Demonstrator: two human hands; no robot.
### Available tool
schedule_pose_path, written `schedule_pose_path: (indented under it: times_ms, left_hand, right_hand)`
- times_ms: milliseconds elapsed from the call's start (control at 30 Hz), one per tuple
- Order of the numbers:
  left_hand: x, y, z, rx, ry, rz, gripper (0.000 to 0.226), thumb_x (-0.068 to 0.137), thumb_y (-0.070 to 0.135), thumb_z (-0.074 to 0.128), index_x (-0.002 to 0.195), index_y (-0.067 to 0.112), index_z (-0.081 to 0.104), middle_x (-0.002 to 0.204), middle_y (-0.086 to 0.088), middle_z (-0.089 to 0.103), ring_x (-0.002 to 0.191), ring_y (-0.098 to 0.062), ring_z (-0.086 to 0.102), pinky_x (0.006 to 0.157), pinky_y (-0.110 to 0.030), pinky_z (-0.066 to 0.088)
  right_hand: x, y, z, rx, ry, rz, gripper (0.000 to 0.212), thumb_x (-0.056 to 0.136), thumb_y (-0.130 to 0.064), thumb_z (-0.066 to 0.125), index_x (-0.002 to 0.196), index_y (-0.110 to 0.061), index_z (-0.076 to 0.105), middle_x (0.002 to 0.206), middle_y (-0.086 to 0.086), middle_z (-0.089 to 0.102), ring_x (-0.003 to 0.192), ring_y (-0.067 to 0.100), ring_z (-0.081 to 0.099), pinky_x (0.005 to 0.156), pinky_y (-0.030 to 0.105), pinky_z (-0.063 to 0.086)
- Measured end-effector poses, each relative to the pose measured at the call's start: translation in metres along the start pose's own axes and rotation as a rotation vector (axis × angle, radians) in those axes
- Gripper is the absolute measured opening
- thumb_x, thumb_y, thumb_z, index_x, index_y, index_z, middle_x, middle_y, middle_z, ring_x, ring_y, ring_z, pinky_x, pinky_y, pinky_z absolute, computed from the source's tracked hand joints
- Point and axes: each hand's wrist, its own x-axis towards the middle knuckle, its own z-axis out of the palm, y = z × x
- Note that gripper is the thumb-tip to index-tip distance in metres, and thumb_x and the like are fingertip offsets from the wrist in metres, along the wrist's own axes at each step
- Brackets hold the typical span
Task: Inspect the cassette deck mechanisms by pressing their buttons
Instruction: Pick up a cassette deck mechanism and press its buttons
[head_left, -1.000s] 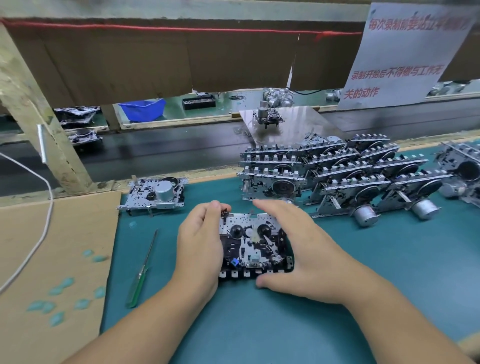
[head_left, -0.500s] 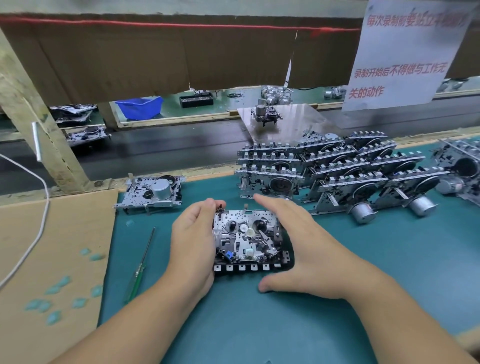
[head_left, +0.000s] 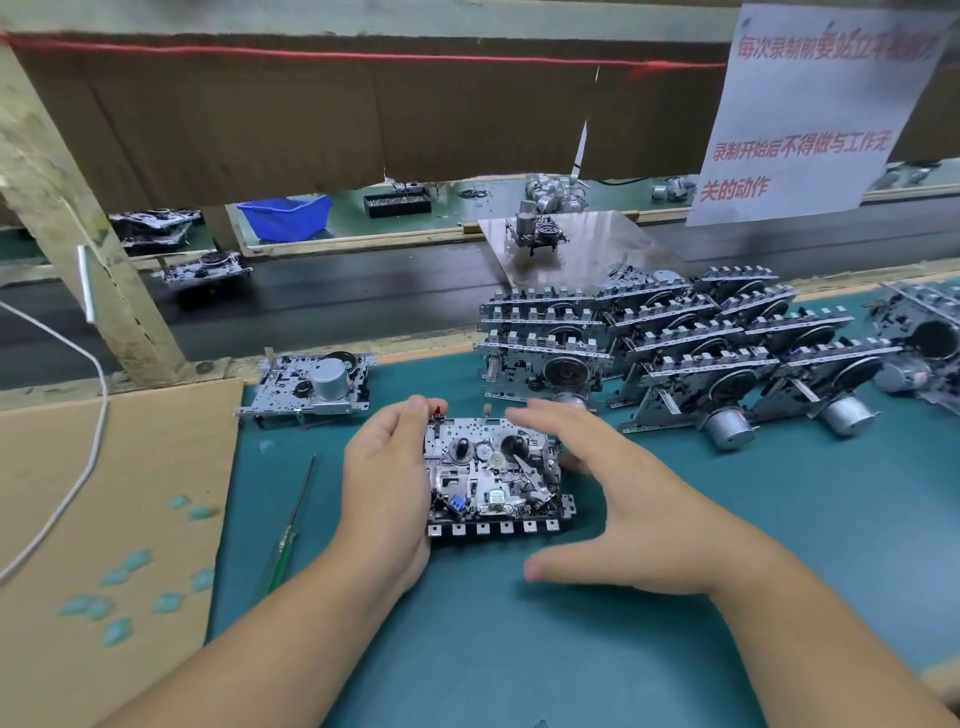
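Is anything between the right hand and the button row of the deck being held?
Nothing visible. The right hand hovers open just right of the silver cassette deck mechanism, whose row of black buttons lies uncovered along its near edge. The left hand grips only its left side.

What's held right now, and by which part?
The cassette deck mechanism: left hand grips its left edge. Right hand is open beside its right edge.

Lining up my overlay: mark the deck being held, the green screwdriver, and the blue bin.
held cassette deck (head_left: 493, 478), head view, on its metal top plate.
green screwdriver (head_left: 284, 545), head view, on its handle.
blue bin (head_left: 283, 218), head view, on its front wall.
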Motion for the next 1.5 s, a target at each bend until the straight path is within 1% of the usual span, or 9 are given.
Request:
schedule_pose_path:
  times_ms: [133, 367, 500, 633, 800, 933, 1067, 1200, 1500]
  left_hand:
    - [0.0, 0.0, 0.0, 0.023, 0.014, -0.024, 0.03, 0.104, 0.028, 0.059, 0.083, 0.026, 0.079, 0.11, -0.011, 0.076, 0.12, -0.037, 0.065, 0.108, -0.066, 0.044]
    - [-0.003, 0.003, 0.002, 0.017, 0.023, -0.015, 0.03, 0.104, 0.032, 0.058, 0.084, 0.028, 0.079, 0.111, -0.009, 0.076, 0.119, -0.034, 0.065, 0.108, -0.065, 0.044]
    - [-0.006, 0.007, 0.003, 0.048, 0.019, -0.006, 0.027, 0.101, 0.033, 0.063, 0.08, 0.023, 0.078, 0.089, 0.01, 0.075, 0.105, -0.02, 0.067, 0.107, -0.055, 0.048]
    - [-0.009, 0.01, 0.003, 0.057, -0.083, 0.001, 0.019, 0.087, 0.037, 0.079, 0.086, 0.019, 0.074, 0.092, -0.013, 0.072, 0.094, -0.035, 0.068, 0.096, -0.059, 0.052]
    - [-0.017, 0.014, 0.004, 0.133, -0.24, 0.012, 0.044, 0.056, 0.036, 0.087, 0.097, 0.033, 0.072, 0.109, -0.03, 0.068, 0.085, -0.042, 0.067, 0.084, -0.064, 0.055]
    - [-0.014, 0.01, 0.003, 0.188, -0.243, 0.015, 0.034, 0.063, 0.021, 0.07, 0.092, 0.037, 0.07, 0.093, -0.024, 0.071, 0.077, -0.033, 0.059, 0.073, -0.062, 0.053]
    - [-0.011, 0.005, 0.0, 0.125, -0.265, -0.006, 0.027, 0.068, 0.02, 0.061, 0.091, 0.03, 0.07, 0.075, -0.01, 0.067, 0.069, -0.03, 0.061, 0.064, -0.043, 0.051]
    - [-0.013, 0.007, 0.001, 0.162, -0.294, 0.041, 0.03, 0.064, 0.029, 0.075, 0.093, 0.033, 0.069, 0.094, -0.023, 0.067, 0.078, -0.033, 0.062, 0.076, -0.056, 0.053]
    - [-0.011, 0.005, 0.001, 0.206, -0.275, 0.051, 0.029, 0.064, 0.037, 0.073, 0.092, 0.035, 0.069, 0.083, -0.021, 0.063, 0.073, -0.038, 0.055, 0.072, -0.058, 0.052]
  right_hand:
    - [0.0, -0.001, -0.001, 0.15, 0.055, 0.054, 0.066, 0.065, -0.057, 0.083, 0.125, -0.048, 0.056, 0.156, -0.025, 0.032, 0.143, -0.01, 0.027, 0.118, 0.036, 0.034]
    - [0.001, -0.003, 0.001, 0.142, 0.079, 0.051, 0.065, 0.07, -0.055, 0.077, 0.129, -0.05, 0.05, 0.145, -0.028, 0.044, 0.135, -0.013, 0.037, 0.11, 0.019, 0.039]
    - [0.001, -0.002, 0.0, 0.204, 0.11, 0.079, 0.044, 0.074, -0.036, 0.085, 0.113, -0.038, 0.063, 0.146, -0.02, 0.047, 0.137, -0.013, 0.036, 0.113, 0.033, 0.041]
    - [0.001, -0.003, 0.0, 0.21, 0.1, 0.059, 0.054, 0.076, -0.034, 0.084, 0.124, -0.043, 0.06, 0.142, -0.025, 0.052, 0.136, -0.01, 0.04, 0.111, 0.031, 0.042]
    - [0.001, -0.001, -0.001, 0.227, 0.138, 0.104, 0.025, 0.076, -0.028, 0.085, 0.093, -0.031, 0.067, 0.141, -0.005, 0.058, 0.136, -0.014, 0.036, 0.11, 0.035, 0.043]
    - [0.001, -0.002, 0.0, 0.239, 0.181, 0.091, 0.026, 0.079, -0.023, 0.083, 0.094, -0.031, 0.063, 0.142, -0.009, 0.055, 0.128, -0.01, 0.049, 0.095, 0.017, 0.05]
    - [0.002, -0.001, 0.0, 0.239, 0.175, 0.074, 0.034, 0.082, -0.025, 0.081, 0.109, -0.038, 0.064, 0.135, -0.017, 0.06, 0.127, -0.002, 0.053, 0.1, 0.026, 0.051]
    - [0.002, -0.001, 0.0, 0.237, 0.125, 0.052, 0.041, 0.083, -0.03, 0.079, 0.119, -0.048, 0.069, 0.148, -0.014, 0.051, 0.138, -0.011, 0.035, 0.103, 0.02, 0.048]
    - [0.003, -0.001, 0.003, 0.268, 0.148, 0.099, 0.043, 0.072, -0.046, 0.074, 0.114, -0.047, 0.066, 0.139, -0.019, 0.057, 0.132, -0.009, 0.045, 0.105, 0.028, 0.046]
